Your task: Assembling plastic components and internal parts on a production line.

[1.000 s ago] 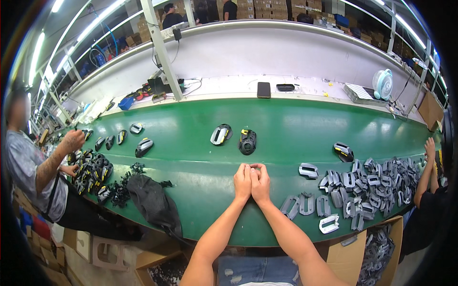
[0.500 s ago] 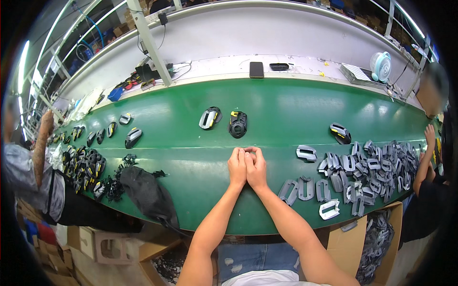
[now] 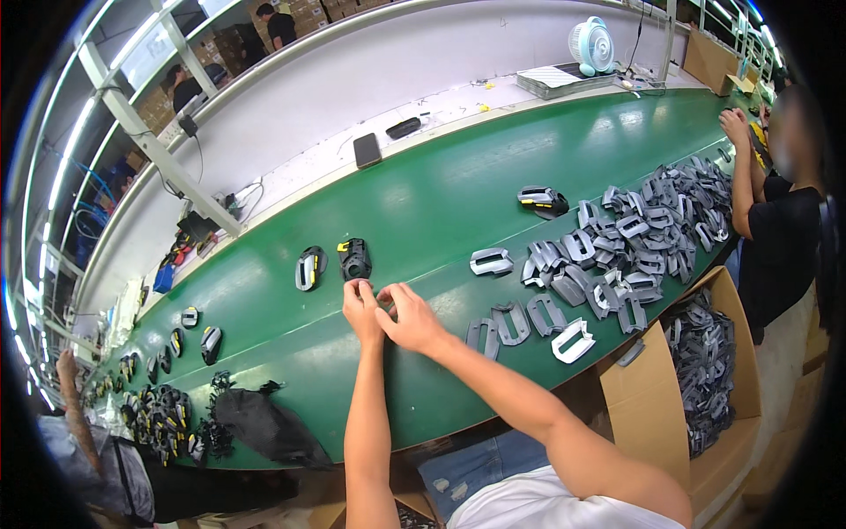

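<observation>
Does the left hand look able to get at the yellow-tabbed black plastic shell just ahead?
Probably yes: the yellow-tabbed black plastic shell lies just beyond the left hand, with nothing visible between.

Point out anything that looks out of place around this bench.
A grey piece lies alone on the box flap, not inside the box. Near the bench edge, one pale frame stands out among darker grey frames.
</observation>
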A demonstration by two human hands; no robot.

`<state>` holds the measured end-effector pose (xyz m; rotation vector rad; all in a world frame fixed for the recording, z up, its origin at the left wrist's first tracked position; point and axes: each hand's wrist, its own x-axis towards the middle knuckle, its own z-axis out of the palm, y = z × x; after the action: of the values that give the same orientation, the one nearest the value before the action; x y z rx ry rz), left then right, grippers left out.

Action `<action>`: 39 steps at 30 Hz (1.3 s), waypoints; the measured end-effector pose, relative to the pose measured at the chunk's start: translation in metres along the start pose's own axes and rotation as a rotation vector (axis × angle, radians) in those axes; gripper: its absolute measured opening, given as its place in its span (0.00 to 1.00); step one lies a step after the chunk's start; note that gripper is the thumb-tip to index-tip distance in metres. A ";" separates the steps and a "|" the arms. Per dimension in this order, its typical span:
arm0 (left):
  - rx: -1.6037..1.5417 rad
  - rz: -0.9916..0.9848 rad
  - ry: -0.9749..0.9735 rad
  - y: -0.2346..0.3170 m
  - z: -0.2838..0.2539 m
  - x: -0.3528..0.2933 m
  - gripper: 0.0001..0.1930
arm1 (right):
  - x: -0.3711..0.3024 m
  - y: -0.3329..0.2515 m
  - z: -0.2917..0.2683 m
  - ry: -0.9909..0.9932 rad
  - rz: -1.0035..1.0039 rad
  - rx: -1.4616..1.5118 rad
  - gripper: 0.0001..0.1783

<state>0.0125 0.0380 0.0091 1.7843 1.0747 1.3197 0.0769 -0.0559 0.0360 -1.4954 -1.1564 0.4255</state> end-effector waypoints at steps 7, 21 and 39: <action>0.106 0.020 0.161 -0.020 -0.017 -0.001 0.09 | 0.049 0.018 -0.122 -0.341 0.126 -1.016 0.21; -0.192 0.016 -0.067 -0.004 -0.016 -0.033 0.09 | 0.048 0.018 -0.075 -0.272 0.023 -0.779 0.34; -0.340 -0.059 -0.110 -0.014 -0.019 -0.021 0.15 | 0.009 0.035 0.021 0.004 -0.117 -0.067 0.21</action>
<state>-0.0121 0.0257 -0.0070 1.5405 0.7841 1.2674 0.0791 -0.0326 0.0015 -1.4764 -1.2586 0.3064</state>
